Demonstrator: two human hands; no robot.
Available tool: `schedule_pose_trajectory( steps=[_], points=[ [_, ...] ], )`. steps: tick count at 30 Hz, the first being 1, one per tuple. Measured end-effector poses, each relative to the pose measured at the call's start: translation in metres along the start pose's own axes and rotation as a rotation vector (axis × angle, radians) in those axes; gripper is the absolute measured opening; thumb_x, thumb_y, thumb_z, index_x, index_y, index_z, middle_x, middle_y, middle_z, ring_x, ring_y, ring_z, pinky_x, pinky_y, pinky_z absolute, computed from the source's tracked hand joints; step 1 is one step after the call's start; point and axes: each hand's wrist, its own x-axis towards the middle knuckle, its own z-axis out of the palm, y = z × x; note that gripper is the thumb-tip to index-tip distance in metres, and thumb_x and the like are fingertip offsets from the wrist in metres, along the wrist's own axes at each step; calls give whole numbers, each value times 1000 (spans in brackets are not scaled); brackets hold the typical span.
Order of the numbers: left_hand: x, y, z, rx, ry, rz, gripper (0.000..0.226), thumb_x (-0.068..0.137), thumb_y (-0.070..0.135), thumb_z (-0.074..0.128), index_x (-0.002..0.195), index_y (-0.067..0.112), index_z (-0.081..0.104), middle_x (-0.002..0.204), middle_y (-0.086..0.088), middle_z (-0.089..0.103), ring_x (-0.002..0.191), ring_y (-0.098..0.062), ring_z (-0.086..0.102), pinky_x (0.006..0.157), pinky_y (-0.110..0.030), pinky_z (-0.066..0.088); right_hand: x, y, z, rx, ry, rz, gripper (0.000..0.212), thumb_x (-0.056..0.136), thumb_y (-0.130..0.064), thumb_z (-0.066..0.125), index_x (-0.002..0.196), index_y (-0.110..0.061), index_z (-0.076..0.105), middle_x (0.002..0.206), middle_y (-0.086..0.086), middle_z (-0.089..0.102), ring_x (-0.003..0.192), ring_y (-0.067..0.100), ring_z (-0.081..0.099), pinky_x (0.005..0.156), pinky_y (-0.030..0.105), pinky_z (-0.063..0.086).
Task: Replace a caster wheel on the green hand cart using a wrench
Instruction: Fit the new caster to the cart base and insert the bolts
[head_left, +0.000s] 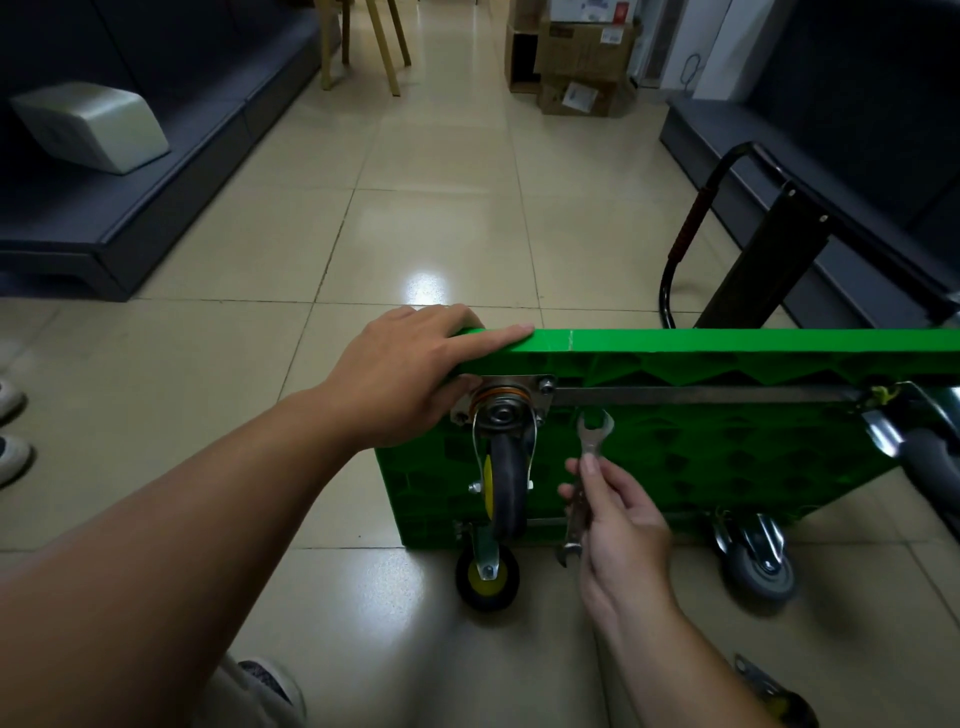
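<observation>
So, starting with my right fingers: thumb on top, the rest curled behind, pinching the middle of the wrench. It's a double open-ender held nearly upright, one jaw pointing to 12 o'clock and the other sticking out below my right hand toward 6. The top jaw is near the caster's mounting plate but not on any bolt.

My left fingers are laid over the top corner of the green hand cart. The index is stretched straight along the edge and the others go over the far side, so my left hand rests there and holds nothing else. My thumb is tucked by the plate.

The cart stands on its long edge on the tiled floor, ribbed underside facing me. The black caster wheel with the yellow hub is at 9 o'clock from the wrench, just beside it. A matching one sits on the floor at 6 o'clock from that. A grey caster is at 3 o'clock from my right hand, and a loose caster lies on the floor at 5 o'clock. The cart's black handle pokes out behind at 1 o'clock.
</observation>
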Motion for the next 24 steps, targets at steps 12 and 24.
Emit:
schedule_pose_trajectory(
  steps=[12, 24],
  points=[
    [-1, 0, 1, 11, 13, 4, 69, 101, 31, 59, 160, 46, 27, 127, 2, 59, 105, -22, 56, 80, -32, 33, 14, 6, 23, -130, -131, -290, 9, 90, -5, 72, 97, -10, 74, 88, 3, 78, 78, 12, 73, 70, 17, 55],
    [-1, 1, 1, 3, 9, -6, 69, 101, 31, 60, 160, 46, 28, 127, 1, 59, 105, -24, 57, 82, -37, 40, 28, -41, 16, -667, -184, -746, 10, 88, -12, 76, 96, -18, 76, 88, -8, 75, 86, 11, 71, 78, 15, 50]
  ],
)
